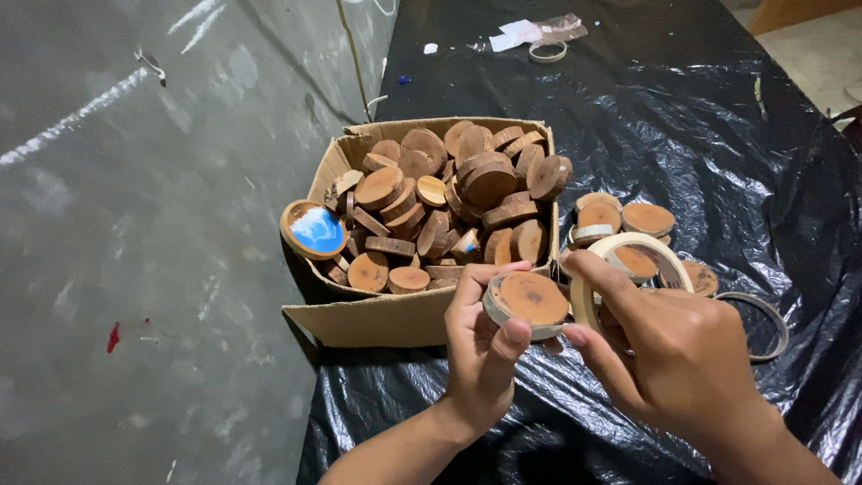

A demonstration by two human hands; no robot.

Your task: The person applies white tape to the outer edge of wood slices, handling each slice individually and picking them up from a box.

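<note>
Over black plastic sheeting (682,135), left hand (480,359) pinches a wood disc (530,298); right hand (669,346) seemingly grips tape roll (628,256).

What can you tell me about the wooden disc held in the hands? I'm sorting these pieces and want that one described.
The wooden disc is a round slice with a reddish-brown, slightly mottled flat face turned up toward the camera. A pale band, tape by the look of it, wraps its edge. The left hand grips it from below and the side, thumb on the near edge; the right hand, holding a roll of pale tape, touches its right edge. It is held above the black plastic sheet, just in front of the cardboard box.
</note>
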